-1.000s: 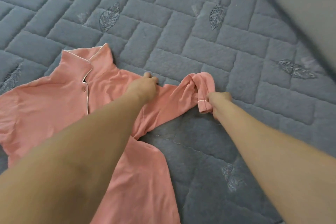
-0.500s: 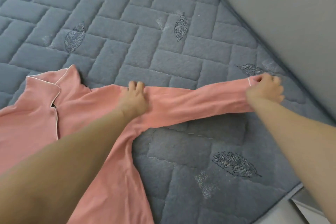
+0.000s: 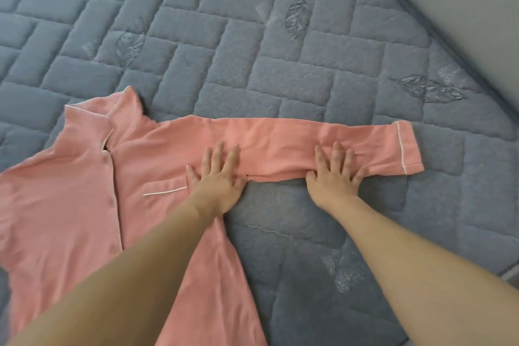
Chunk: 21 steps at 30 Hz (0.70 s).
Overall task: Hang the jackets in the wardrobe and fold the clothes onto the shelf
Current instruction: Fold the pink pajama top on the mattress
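Both hands lie flat, fingers straight: left hand [image 3: 217, 177] beside the shirt pocket [image 3: 165, 187], right hand [image 3: 334, 174] mid-sleeve [image 3: 323, 146]. Smooth outward toward the cuff (wrinkles linger) before folding it across the pink shirt [image 3: 70, 191].

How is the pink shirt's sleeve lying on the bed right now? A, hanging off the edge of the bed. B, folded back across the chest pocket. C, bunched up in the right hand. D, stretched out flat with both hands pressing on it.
D: the sleeve lies straight across the quilted bed cover, with the left hand and right hand resting flat on it, fingers spread.
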### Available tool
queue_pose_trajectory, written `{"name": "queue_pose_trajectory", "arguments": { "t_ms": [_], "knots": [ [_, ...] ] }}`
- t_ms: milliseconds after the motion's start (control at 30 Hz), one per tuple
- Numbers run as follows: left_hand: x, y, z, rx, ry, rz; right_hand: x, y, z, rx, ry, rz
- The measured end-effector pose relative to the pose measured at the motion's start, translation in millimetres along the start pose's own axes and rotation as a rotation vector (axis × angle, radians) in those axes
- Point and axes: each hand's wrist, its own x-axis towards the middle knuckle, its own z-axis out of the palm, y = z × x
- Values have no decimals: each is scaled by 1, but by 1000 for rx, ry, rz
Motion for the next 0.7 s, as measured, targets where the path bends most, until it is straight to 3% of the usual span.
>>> {"name": "queue_pose_trajectory", "arguments": {
  "t_ms": [67,133,200,300,600,700],
  "knots": [
    [-27,-32,-1,-76,59,-166,-7,-27,6,53,73,44],
    [-54,-68,0,-104,2,-242,-18,-64,13,63,94,-47],
    [-77,-103,0,-16,-48,-148,-30,-102,20,14,82,-223],
    [-99,-147,-5,8,33,-73,-44,-156,29,-48,38,-417],
    [-152,-305,-5,-170,122,-535,-85,-321,91,-220,-7,-661],
    [-163,-348,-1,-239,165,-672,-102,-361,112,-238,72,-689]
  ]
}}
